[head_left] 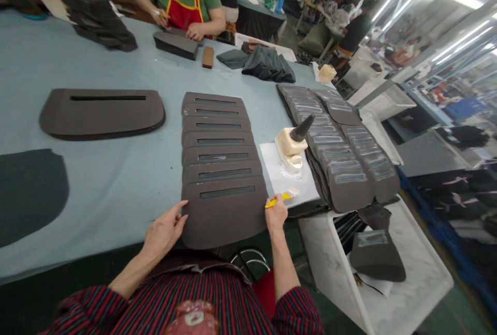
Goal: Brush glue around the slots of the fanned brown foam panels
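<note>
Several dark brown slotted panels [223, 216] lie overlapped in a column in front of me, each with a long narrow slot. My left hand [165, 229] touches the left edge of the nearest panel, fingers apart. At that panel's right edge is my right hand [276, 214], closed around a yellow glue spreader [277, 200]. The spreader's tip reaches over a white sheet [277, 177] with a shiny smear on it. On this sheet stands a cream glue bottle [288, 147] with a black conical nozzle.
More panels with glossy strips [349, 190] lie to the right. A stack of slotted panels [103, 115] and a dark piece [31, 195] lie left. Opposite, a co-worker [186, 9] handles a dark block. A white bin [419, 267] stands at lower right.
</note>
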The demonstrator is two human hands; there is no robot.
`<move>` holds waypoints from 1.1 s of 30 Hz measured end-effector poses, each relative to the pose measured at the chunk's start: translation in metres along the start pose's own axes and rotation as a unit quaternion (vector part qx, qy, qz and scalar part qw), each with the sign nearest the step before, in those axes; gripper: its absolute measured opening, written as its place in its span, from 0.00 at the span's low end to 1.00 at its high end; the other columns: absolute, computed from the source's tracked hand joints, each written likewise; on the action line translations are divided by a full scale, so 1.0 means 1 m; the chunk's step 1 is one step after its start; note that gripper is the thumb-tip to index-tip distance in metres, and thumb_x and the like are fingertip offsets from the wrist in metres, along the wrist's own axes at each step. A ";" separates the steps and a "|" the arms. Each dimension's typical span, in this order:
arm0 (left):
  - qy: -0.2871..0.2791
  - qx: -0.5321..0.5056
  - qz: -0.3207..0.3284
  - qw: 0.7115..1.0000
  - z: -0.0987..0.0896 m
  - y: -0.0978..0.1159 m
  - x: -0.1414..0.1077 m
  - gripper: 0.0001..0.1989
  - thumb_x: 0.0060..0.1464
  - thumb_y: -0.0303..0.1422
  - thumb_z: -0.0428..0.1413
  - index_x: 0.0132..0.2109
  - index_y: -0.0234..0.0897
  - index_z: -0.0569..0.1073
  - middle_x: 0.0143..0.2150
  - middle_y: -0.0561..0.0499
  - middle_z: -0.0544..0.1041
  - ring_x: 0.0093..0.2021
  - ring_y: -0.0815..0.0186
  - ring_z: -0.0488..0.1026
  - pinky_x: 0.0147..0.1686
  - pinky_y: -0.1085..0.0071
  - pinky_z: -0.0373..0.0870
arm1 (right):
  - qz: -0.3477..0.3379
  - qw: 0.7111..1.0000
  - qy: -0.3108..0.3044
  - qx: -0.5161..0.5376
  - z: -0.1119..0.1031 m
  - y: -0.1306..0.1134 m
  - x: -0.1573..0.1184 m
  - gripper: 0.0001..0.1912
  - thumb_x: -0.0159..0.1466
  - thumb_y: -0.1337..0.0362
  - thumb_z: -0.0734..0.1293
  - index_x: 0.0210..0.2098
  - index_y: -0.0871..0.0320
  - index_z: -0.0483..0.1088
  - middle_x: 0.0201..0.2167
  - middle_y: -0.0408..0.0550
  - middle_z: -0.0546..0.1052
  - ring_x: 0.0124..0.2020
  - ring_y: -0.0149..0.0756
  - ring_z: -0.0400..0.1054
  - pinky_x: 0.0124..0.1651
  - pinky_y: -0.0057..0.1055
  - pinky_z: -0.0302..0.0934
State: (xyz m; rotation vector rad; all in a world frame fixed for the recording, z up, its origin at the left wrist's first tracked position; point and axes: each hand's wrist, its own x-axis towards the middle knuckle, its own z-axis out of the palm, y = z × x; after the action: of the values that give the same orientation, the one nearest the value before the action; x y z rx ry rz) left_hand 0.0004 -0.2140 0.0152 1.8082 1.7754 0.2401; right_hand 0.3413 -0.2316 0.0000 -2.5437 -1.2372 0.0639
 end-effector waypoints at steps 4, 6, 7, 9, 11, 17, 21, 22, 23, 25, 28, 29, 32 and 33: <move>0.000 -0.005 -0.004 1.000 0.000 0.000 0.000 0.23 0.59 0.41 0.44 0.60 0.45 0.63 0.34 0.54 0.74 0.32 0.65 0.71 0.34 0.71 0.62 | -0.004 1.000 -0.001 0.001 -0.002 -0.001 0.000 0.06 0.61 0.60 0.64 0.35 0.56 0.67 0.22 0.39 0.66 0.23 0.30 0.57 0.29 0.26 0.42; 0.000 -0.007 -0.007 1.000 0.001 0.000 0.000 0.23 0.59 0.41 0.44 0.60 0.45 0.63 0.34 0.54 0.74 0.32 0.65 0.71 0.33 0.71 0.62 | -0.004 1.000 -0.003 0.002 -0.002 -0.001 0.000 0.06 0.61 0.60 0.65 0.34 0.56 0.67 0.22 0.39 0.66 0.22 0.29 0.56 0.29 0.26 0.41; 0.001 -0.007 -0.007 1.000 0.001 0.000 0.000 0.23 0.59 0.41 0.45 0.60 0.45 0.63 0.34 0.54 0.74 0.32 0.66 0.71 0.33 0.71 0.62 | -0.004 1.000 -0.005 0.004 -0.002 -0.001 0.000 0.05 0.61 0.60 0.65 0.34 0.56 0.67 0.22 0.39 0.66 0.22 0.29 0.56 0.29 0.27 0.41; 0.003 -0.007 -0.007 1.000 0.001 0.000 0.000 0.23 0.59 0.40 0.45 0.60 0.44 0.63 0.33 0.54 0.73 0.32 0.66 0.70 0.33 0.71 0.62 | -0.002 1.000 -0.011 0.005 -0.003 -0.002 0.000 0.05 0.61 0.61 0.65 0.35 0.55 0.67 0.22 0.39 0.66 0.22 0.29 0.56 0.29 0.27 0.41; 0.006 -0.011 -0.006 1.000 0.001 0.001 0.000 0.23 0.59 0.38 0.45 0.60 0.44 0.63 0.33 0.54 0.73 0.32 0.66 0.70 0.34 0.71 0.62 | 0.002 1.000 -0.019 0.003 -0.004 -0.003 0.001 0.06 0.61 0.60 0.66 0.35 0.55 0.67 0.23 0.39 0.66 0.22 0.29 0.56 0.29 0.27 0.40; 0.016 -0.032 -0.011 0.999 -0.001 0.004 -0.002 0.23 0.58 0.36 0.47 0.60 0.43 0.64 0.33 0.53 0.73 0.32 0.66 0.70 0.35 0.71 0.63 | 0.010 0.999 -0.035 -0.013 -0.004 -0.004 0.002 0.06 0.62 0.59 0.65 0.36 0.55 0.67 0.22 0.39 0.67 0.23 0.30 0.58 0.29 0.28 0.41; 0.019 -0.054 -0.019 0.998 -0.002 0.004 -0.002 0.22 0.57 0.35 0.48 0.59 0.43 0.65 0.33 0.53 0.73 0.33 0.67 0.70 0.35 0.71 0.62 | 0.017 0.999 -0.042 -0.028 -0.003 -0.005 0.003 0.07 0.62 0.59 0.65 0.36 0.55 0.67 0.23 0.40 0.68 0.23 0.30 0.59 0.29 0.28 0.42; 0.020 -0.059 -0.022 0.998 -0.002 0.003 -0.002 0.22 0.57 0.35 0.49 0.59 0.43 0.65 0.33 0.54 0.73 0.32 0.67 0.70 0.36 0.71 0.62 | 0.018 0.998 -0.042 -0.035 -0.003 -0.005 0.003 0.07 0.63 0.58 0.65 0.36 0.55 0.67 0.23 0.40 0.68 0.23 0.30 0.59 0.29 0.27 0.42; 0.020 -0.063 -0.025 0.998 -0.002 0.003 -0.002 0.22 0.57 0.35 0.49 0.59 0.43 0.66 0.33 0.54 0.73 0.32 0.68 0.70 0.36 0.72 0.62 | 0.017 0.998 -0.042 -0.043 -0.003 -0.006 0.003 0.07 0.63 0.58 0.64 0.37 0.55 0.67 0.23 0.40 0.68 0.23 0.30 0.59 0.29 0.27 0.41; 0.019 -0.068 -0.031 0.997 -0.002 0.002 -0.001 0.22 0.56 0.35 0.50 0.58 0.43 0.67 0.33 0.55 0.74 0.31 0.69 0.70 0.35 0.73 0.62 | 0.016 0.997 -0.043 -0.055 -0.004 -0.007 0.002 0.08 0.64 0.57 0.64 0.37 0.55 0.67 0.23 0.40 0.68 0.23 0.30 0.59 0.30 0.27 0.41; 0.019 -0.070 -0.038 0.997 -0.002 0.000 -0.001 0.22 0.55 0.36 0.52 0.58 0.45 0.67 0.34 0.55 0.75 0.32 0.69 0.71 0.35 0.73 0.62 | 0.019 0.997 -0.048 -0.060 -0.006 -0.008 0.002 0.08 0.64 0.57 0.63 0.38 0.55 0.67 0.23 0.40 0.68 0.24 0.30 0.59 0.30 0.27 0.42; 0.020 -0.070 -0.041 0.997 -0.002 0.000 -0.001 0.22 0.55 0.36 0.52 0.58 0.46 0.68 0.34 0.55 0.75 0.32 0.69 0.72 0.35 0.73 0.62 | 0.020 0.997 -0.049 -0.059 -0.007 -0.008 0.002 0.08 0.65 0.57 0.63 0.38 0.56 0.67 0.24 0.40 0.68 0.24 0.30 0.59 0.30 0.27 0.42; 0.021 -0.072 -0.047 0.996 -0.001 -0.001 -0.001 0.22 0.55 0.37 0.53 0.58 0.47 0.69 0.34 0.56 0.76 0.32 0.69 0.72 0.35 0.73 0.63 | 0.022 0.997 -0.054 -0.054 -0.008 -0.008 0.003 0.08 0.64 0.58 0.64 0.38 0.56 0.67 0.24 0.40 0.68 0.25 0.30 0.60 0.30 0.28 0.41; 0.020 -0.072 -0.049 0.996 -0.001 -0.002 -0.001 0.22 0.55 0.37 0.53 0.58 0.47 0.69 0.34 0.56 0.76 0.32 0.69 0.72 0.35 0.73 0.63 | 0.023 0.997 -0.057 -0.051 -0.008 -0.008 0.003 0.08 0.64 0.58 0.64 0.38 0.56 0.67 0.24 0.41 0.68 0.25 0.30 0.60 0.30 0.28 0.41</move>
State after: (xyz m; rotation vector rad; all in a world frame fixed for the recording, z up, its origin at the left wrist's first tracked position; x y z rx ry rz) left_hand -0.0014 -0.2146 0.0153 1.6219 1.8195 0.3592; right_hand 0.3387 -0.2266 0.0099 -2.6903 -1.2534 0.1613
